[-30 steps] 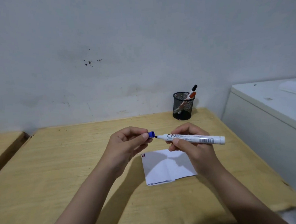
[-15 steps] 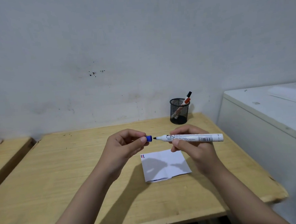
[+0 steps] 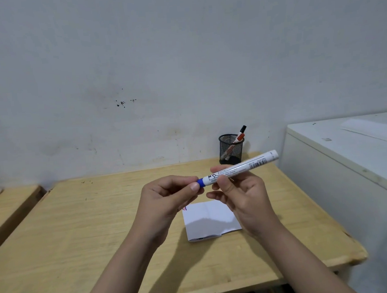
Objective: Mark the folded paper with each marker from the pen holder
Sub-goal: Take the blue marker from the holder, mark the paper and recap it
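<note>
My right hand (image 3: 241, 195) grips a white marker (image 3: 242, 167) by its barrel, tilted up to the right above the table. My left hand (image 3: 168, 198) pinches the marker's blue cap (image 3: 200, 182), which now sits on the marker's tip. Under both hands the folded white paper (image 3: 210, 220) lies flat on the wooden table (image 3: 79, 234), with short red and blue marks at its upper left corner. A black mesh pen holder (image 3: 231, 148) stands at the table's back edge by the wall, holding two markers, one with a red cap and one with a black cap.
A white cabinet-like unit (image 3: 350, 169) stands close along the table's right side. A second wooden surface (image 3: 6, 205) lies to the left across a narrow gap. The wall runs right behind the table.
The blue cap and the marker tip were apart earlier; now the cap is pushed onto the tip. The marker's rear end has tilted upward. The camera view has also pulled back slightly.
</note>
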`<state>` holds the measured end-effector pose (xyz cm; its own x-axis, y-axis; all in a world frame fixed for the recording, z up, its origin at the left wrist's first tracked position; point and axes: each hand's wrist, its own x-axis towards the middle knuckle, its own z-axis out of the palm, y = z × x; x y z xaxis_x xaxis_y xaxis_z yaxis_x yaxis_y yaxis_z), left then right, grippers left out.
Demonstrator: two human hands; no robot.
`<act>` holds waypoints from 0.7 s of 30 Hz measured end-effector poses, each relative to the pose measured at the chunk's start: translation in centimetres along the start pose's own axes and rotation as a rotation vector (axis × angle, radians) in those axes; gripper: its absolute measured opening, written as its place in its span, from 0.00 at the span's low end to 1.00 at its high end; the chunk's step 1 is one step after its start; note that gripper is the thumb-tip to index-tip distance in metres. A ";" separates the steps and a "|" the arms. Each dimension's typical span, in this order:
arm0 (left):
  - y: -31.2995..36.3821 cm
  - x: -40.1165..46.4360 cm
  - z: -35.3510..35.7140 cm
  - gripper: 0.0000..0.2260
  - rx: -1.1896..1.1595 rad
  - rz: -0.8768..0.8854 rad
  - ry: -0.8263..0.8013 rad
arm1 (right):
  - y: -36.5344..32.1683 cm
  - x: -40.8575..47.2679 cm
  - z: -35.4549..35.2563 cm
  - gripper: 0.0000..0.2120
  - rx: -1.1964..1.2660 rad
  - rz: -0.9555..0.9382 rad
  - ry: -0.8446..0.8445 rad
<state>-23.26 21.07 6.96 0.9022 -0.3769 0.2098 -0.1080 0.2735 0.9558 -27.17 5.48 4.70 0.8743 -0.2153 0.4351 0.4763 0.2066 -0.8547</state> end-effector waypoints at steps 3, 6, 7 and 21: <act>-0.1 -0.3 0.4 0.05 0.039 0.055 0.038 | 0.3 -0.1 0.3 0.20 0.017 -0.016 0.017; -0.3 -0.5 0.9 0.06 0.037 0.079 0.053 | 0.5 -0.2 0.3 0.19 0.027 -0.035 0.043; -0.4 -0.5 1.0 0.05 0.031 0.085 0.056 | 0.5 -0.3 0.2 0.18 0.027 -0.032 0.054; -2.5 1.9 2.1 0.07 0.344 0.245 0.267 | 0.9 1.8 -2.3 0.12 -1.118 -0.537 0.032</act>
<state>-22.10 17.84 5.44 0.9038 -0.0857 0.4193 -0.4208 0.0005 0.9071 -25.36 3.06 4.06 0.5833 -0.0472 0.8109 0.4177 -0.8388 -0.3493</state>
